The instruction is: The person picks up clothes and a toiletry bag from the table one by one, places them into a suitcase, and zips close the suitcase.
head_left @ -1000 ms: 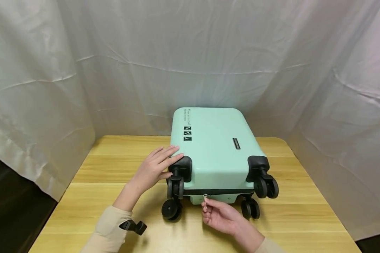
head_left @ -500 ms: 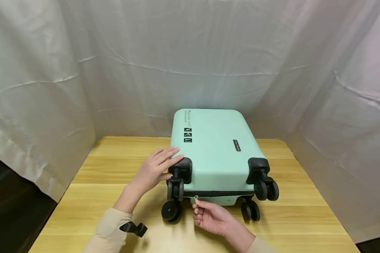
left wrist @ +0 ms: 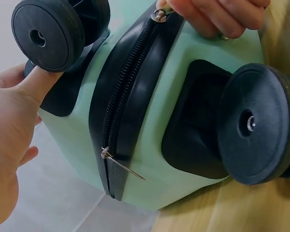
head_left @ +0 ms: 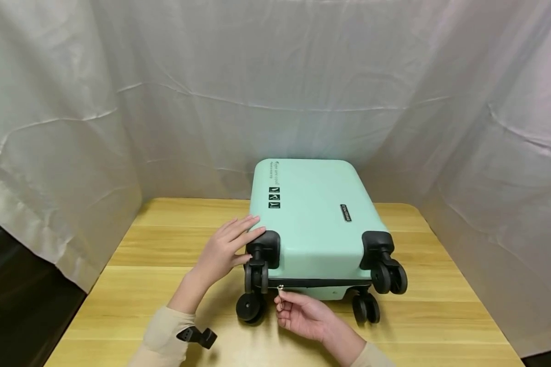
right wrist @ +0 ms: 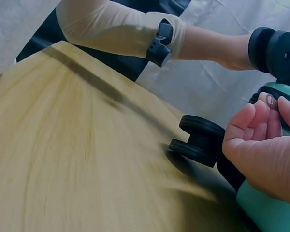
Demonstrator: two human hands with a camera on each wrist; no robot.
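Note:
A mint-green hard-shell suitcase lies flat, its wheeled end facing me. My left hand rests on its near left corner, fingers extended over the black wheel bracket. My right hand pinches a metal zipper pull at the black zipper band on the near end, left of its middle. In the left wrist view a second zipper pull hangs loose farther along the band, near the suitcase's left side. Two rows of dark teeth show between the two sliders.
The suitcase stands on a wooden table. Black twin wheels jut out at its near corners, such as the upper right wheel and the lower left wheel. Pale curtains enclose the back and sides.
My right hand has drawn the zipper pull leftward along the near end, toward the left wheels. The left hand has stayed on the corner.

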